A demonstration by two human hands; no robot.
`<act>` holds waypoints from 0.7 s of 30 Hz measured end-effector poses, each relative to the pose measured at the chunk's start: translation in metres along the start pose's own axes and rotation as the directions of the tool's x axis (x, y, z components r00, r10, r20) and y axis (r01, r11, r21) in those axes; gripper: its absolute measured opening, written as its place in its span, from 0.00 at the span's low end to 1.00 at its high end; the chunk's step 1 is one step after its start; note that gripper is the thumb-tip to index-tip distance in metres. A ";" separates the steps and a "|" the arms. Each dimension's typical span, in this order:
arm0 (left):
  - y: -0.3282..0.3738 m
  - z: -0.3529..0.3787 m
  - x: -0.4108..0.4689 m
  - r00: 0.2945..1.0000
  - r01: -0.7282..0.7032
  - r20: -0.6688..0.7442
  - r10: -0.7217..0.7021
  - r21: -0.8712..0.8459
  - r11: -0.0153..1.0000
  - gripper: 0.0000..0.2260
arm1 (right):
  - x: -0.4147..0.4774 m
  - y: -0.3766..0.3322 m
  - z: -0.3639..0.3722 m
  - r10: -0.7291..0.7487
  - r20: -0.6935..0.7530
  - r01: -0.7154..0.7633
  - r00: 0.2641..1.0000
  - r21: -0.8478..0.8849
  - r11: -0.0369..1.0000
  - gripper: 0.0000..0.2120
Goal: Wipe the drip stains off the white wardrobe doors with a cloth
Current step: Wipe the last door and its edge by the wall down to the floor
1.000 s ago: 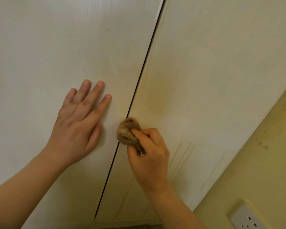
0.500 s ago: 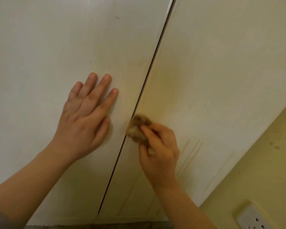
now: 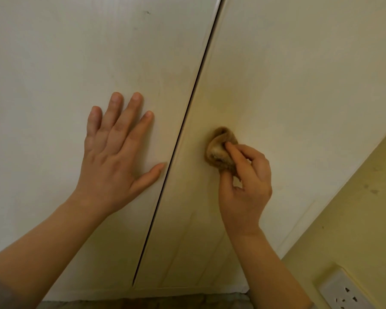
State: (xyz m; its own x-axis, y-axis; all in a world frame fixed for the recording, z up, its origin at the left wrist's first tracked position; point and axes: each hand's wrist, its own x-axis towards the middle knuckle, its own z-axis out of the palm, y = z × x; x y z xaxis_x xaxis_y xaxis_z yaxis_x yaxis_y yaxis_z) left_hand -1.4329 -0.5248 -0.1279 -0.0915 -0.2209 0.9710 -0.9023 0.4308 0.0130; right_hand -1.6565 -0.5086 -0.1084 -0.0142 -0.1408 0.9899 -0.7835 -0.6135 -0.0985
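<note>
A small brown cloth (image 3: 220,150) is seen bunched into a wad and pressed against the right wardrobe door (image 3: 294,81), just to the right of the dark gap (image 3: 188,101) that divides the two doors. It is pinched by the right hand (image 3: 246,188), whose thumb and curled fingers are closed round its lower edge, with the forefinger laid over the top of the wad. A faint yellowish stain (image 3: 223,92) can be made out on the door above the cloth, and shallow moulded lines (image 3: 187,233) are seen lower on the same panel. The left wardrobe door (image 3: 49,63) is touched by the left hand (image 3: 114,157), which is spread flat with its fingers straight and nothing held; its thumb tip is placed just beside the gap. A small dark mark (image 3: 147,12) is visible near the top of that door. To the right, a yellow wall (image 3: 363,210) is met by the wardrobe, and a white socket (image 3: 343,294) is fixed to it at the lower corner.
</note>
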 end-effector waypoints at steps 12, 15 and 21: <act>0.007 0.005 -0.002 0.999 0.048 0.018 -0.049 0.075 0.996 0.41 | -0.053 0.006 -0.025 -0.041 0.239 0.045 0.970 -0.012 0.999 0.17; 0.015 0.008 -0.002 0.995 0.093 0.024 -0.095 0.091 0.992 0.44 | -0.008 0.018 -0.031 0.046 -0.006 -0.046 0.999 -0.038 0.998 0.19; 0.014 0.011 -0.003 0.996 0.078 0.035 -0.084 0.132 0.988 0.45 | -0.041 0.035 -0.024 0.092 0.057 -0.085 0.994 -0.118 0.989 0.18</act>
State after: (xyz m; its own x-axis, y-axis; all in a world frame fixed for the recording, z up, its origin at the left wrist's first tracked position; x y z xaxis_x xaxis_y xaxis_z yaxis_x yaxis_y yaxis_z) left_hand -1.4502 -0.5272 -0.1330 -0.0303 -0.2865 0.9576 -0.9544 0.2931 0.0575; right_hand -1.6983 -0.5063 -0.1500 -0.0504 -0.2409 0.9692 -0.8472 -0.5036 -0.1693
